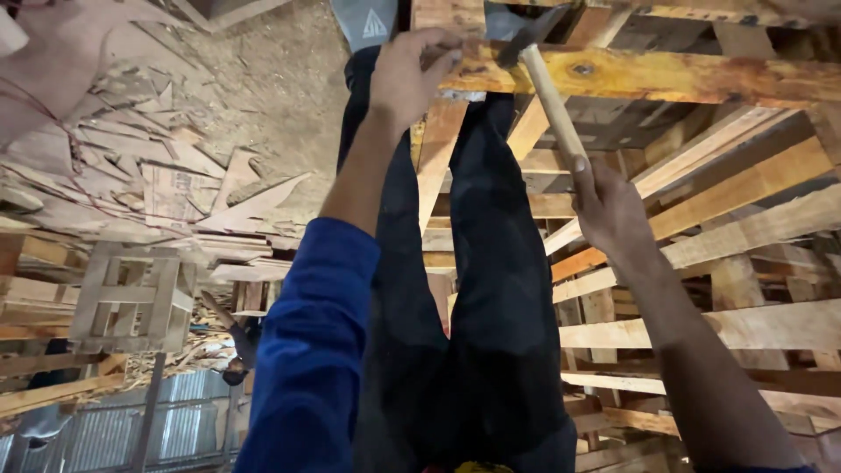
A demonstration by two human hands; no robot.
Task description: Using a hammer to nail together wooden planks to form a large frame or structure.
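My left hand [407, 74], on a blue-sleeved arm, grips the near end of a yellowish wooden plank [683, 77] that runs off to the right. My right hand [609, 208] is closed around the pale wooden handle of a hammer [550, 96]. The dark hammer head sits at the plank's top edge, just right of my left hand. My legs in black trousers [491, 289] stretch between the two arms, over the slats of a wooden pallet [745, 197].
Stacked pallet slats [753, 333] fill the right side. A heap of scrap wood and offcuts [158, 175] lies on the sawdust floor at left. A small slatted crate [131, 302] and corrugated metal sheeting [105, 429] are at lower left.
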